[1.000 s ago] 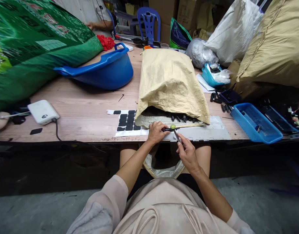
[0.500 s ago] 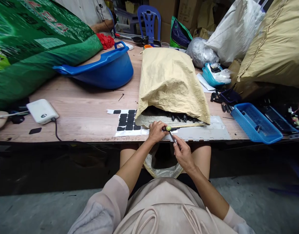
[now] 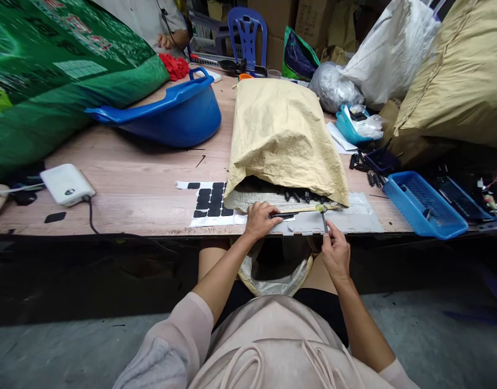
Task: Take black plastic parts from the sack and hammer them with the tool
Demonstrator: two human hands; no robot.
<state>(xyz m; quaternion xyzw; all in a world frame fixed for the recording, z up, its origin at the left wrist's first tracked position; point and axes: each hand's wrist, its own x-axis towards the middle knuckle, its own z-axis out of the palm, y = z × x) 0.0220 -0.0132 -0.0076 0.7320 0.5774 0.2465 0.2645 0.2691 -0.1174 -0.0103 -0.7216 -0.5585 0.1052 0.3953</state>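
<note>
Left hand [image 3: 261,220]: grip clasping slim black rod-like part [image 3: 284,215], long axis sideways along near edge of brown wood-grain bench [image 3: 126,183]. Right hand [image 3: 336,250]: grip around yellow-green-headed metal tool [image 3: 324,217], right of part (clear gap between), shaft pointing forward.

Black piece [image 3: 286,215]: slim, dark, pretty much straight, lay roughly level, free end poking rightward out of the left hand [image 3: 262,220].
Hammer-like tool [image 3: 324,220]: greyish shaft, yellow-green head, sat in the right hand [image 3: 336,251], head end pointing away, leaning slightly left, clear of the black piece.
</note>
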